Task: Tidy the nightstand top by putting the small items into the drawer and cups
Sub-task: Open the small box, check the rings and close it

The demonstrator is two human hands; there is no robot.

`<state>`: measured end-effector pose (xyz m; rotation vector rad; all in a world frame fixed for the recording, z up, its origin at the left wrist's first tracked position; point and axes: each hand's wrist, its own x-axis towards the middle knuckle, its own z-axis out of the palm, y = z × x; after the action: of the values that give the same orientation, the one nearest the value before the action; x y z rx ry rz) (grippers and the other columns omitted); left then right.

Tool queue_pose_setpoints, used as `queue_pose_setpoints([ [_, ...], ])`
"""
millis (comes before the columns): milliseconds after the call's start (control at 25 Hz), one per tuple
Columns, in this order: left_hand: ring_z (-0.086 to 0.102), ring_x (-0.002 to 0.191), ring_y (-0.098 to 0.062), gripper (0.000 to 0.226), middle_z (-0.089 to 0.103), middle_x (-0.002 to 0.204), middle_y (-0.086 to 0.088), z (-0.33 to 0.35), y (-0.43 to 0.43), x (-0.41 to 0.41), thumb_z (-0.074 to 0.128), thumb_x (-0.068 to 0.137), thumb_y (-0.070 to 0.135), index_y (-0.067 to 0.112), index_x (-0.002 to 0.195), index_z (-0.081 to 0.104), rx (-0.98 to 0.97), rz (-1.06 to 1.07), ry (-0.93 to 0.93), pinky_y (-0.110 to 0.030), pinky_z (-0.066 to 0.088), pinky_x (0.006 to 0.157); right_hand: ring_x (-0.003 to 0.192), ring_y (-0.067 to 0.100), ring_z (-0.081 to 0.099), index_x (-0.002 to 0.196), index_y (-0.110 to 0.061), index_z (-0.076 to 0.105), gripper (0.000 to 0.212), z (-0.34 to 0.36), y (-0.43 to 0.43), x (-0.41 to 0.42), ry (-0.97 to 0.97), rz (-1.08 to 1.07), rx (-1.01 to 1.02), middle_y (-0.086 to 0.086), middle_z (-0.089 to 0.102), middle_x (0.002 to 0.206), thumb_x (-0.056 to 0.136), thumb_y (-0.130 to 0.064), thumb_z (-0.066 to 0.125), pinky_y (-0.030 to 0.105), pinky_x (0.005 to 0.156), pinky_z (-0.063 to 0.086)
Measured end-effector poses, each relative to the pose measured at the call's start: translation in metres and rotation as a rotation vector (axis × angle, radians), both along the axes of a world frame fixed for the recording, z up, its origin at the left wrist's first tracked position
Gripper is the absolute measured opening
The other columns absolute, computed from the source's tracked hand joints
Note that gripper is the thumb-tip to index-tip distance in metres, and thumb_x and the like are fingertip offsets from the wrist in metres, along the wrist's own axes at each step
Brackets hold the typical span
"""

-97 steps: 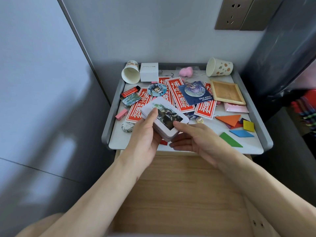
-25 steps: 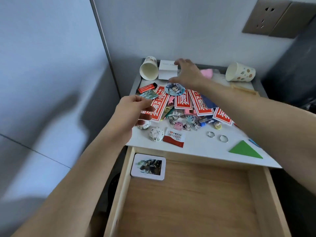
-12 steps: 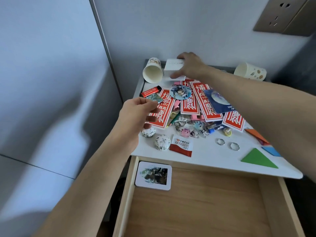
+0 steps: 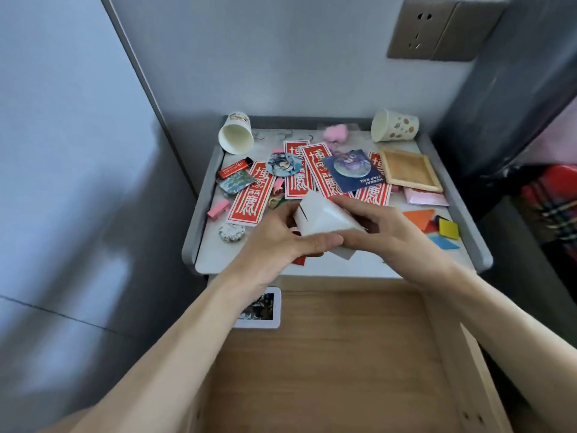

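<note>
White box gripped by left hand and right hand, fingers curled round it, above nightstand front; open drawer below nightstand front, tin inside; plain cup tipped at nightstand back-left corner, spotted cup at back-right

Head camera looks down, close over nightstand and drawer.
</note>
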<state>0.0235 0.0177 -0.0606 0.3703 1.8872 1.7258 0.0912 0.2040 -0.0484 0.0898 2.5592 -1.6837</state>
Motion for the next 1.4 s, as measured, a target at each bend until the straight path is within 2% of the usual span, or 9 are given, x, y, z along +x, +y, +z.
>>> queue_pose_setpoints([
  [200,0.07,0.105,-0.023,0.054,0.076,0.106,-0.002,-0.003,0.0,-0.003,0.091,0.057,0.024,0.024,0.107,0.071,0.021,-0.028,-0.032,-0.05,0.053,0.098,0.109,0.017,0.063,0.131,-0.014,0.06,0.051,-0.003,0.01,-0.002,0.007,0.013,-0.196,0.003,0.068,0.119,0.085,-0.036,0.065,0.033,0.093,0.048],
  [280,0.07,0.105,-0.024,0.056,0.076,0.105,-0.002,-0.004,0.0,-0.006,0.09,0.054,0.02,0.024,0.106,0.07,0.027,-0.047,-0.039,-0.05,0.054,0.097,0.1,0.023,0.062,0.116,-0.008,0.067,0.04,-0.005,0.014,-0.009,-0.027,-0.028,-0.335,0.009,0.069,0.109,0.092,-0.038,0.056,0.037,0.09,0.045],
  [400,0.071,0.102,-0.025,0.062,0.076,0.104,-0.005,-0.005,-0.001,-0.006,0.089,0.053,0.013,0.018,0.111,0.067,0.046,-0.086,-0.057,-0.043,0.058,0.089,0.09,0.031,0.063,0.105,-0.004,0.069,0.051,-0.008,0.023,-0.022,-0.131,-0.262,-0.568,0.023,0.069,0.099,0.099,-0.047,0.043,0.042,0.088,0.049],
  [440,0.072,0.101,-0.026,0.064,0.076,0.105,-0.007,-0.005,0.0,-0.007,0.09,0.054,0.009,0.015,0.113,0.067,0.067,-0.068,-0.081,-0.04,0.059,0.088,0.085,0.028,0.066,0.099,-0.006,0.07,0.052,-0.012,0.026,-0.025,-0.104,-0.344,-0.467,0.019,0.072,0.094,0.1,-0.048,0.04,0.039,0.084,0.051],
  [600,0.072,0.102,-0.029,0.06,0.076,0.107,-0.012,-0.009,0.0,-0.016,0.081,0.059,0.007,0.002,0.117,0.064,0.236,0.147,-0.226,-0.036,0.059,0.09,0.075,0.025,0.062,0.083,-0.012,0.071,0.023,-0.04,0.029,-0.026,0.079,-0.332,0.617,0.005,0.07,0.08,0.091,-0.032,0.063,0.034,0.065,0.045],
  [680,0.071,0.102,-0.03,0.057,0.075,0.108,-0.014,-0.01,0.0,-0.019,0.079,0.062,0.007,-0.001,0.117,0.064,0.275,0.19,-0.263,-0.037,0.057,0.094,0.081,0.024,0.061,0.088,-0.016,0.072,0.019,-0.048,0.026,-0.023,0.008,-0.279,0.785,0.003,0.069,0.088,0.083,-0.034,0.074,0.032,0.066,0.046],
  [840,0.072,0.094,-0.024,0.049,0.076,0.102,-0.011,-0.01,0.002,-0.015,0.078,0.062,0.008,0.003,0.11,0.067,0.26,0.17,-0.266,-0.035,0.057,0.091,0.084,0.024,0.061,0.089,-0.017,0.071,0.018,-0.051,0.022,-0.025,-0.024,-0.281,0.833,0.004,0.068,0.091,0.082,-0.034,0.075,0.031,0.066,0.042],
  [1200,0.072,0.101,-0.026,0.054,0.075,0.108,-0.013,-0.013,0.003,-0.014,0.08,0.061,0.01,0.004,0.114,0.067,0.24,0.168,-0.276,-0.032,0.06,0.086,0.06,0.008,0.055,0.075,-0.016,0.067,0.013,-0.041,0.017,-0.03,0.109,-0.325,0.402,-0.005,0.065,0.068,0.077,-0.017,0.079,0.023,0.056,0.043],
  [1400,0.07,0.106,-0.028,0.05,0.073,0.113,-0.016,-0.013,0.006,-0.012,0.079,0.069,0.008,0.003,0.117,0.068,0.197,0.142,-0.295,-0.029,0.059,0.087,0.064,0.018,0.064,0.082,-0.011,0.067,0.013,-0.012,0.014,-0.033,-0.053,-0.377,-0.107,0.009,0.074,0.073,0.077,-0.015,0.078,0.037,0.065,0.049],
])
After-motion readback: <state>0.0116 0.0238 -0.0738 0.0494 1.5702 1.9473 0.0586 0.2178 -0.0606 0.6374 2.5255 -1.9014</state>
